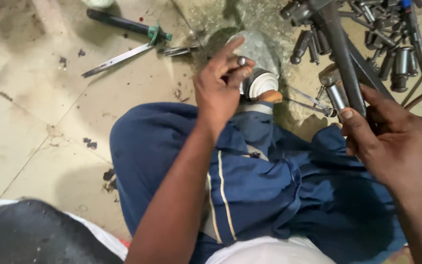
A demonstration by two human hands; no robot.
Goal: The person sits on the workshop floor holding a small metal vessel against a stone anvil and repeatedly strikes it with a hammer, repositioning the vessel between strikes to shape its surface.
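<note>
My left hand (221, 83) is raised over my knee and pinches a small round metal piece (242, 61) between thumb and fingers, just above a white ribbed part (262, 84) on the floor. My right hand (391, 139) grips the dark metal handle of a long tool (340, 51) that runs up towards a heap of sockets. A short shiny metal cylinder (337, 93) sits next to that handle, close to my thumb. My legs in blue trousers (269, 181) fill the lower middle of the view.
A heap of sockets and wrench bits (391, 44) lies at the top right. On the tiled floor (35, 127) at the upper left lie a green-handled screwdriver (128, 25) and a flat metal blade (116, 60). A dark rounded object (30, 234) fills the bottom left corner.
</note>
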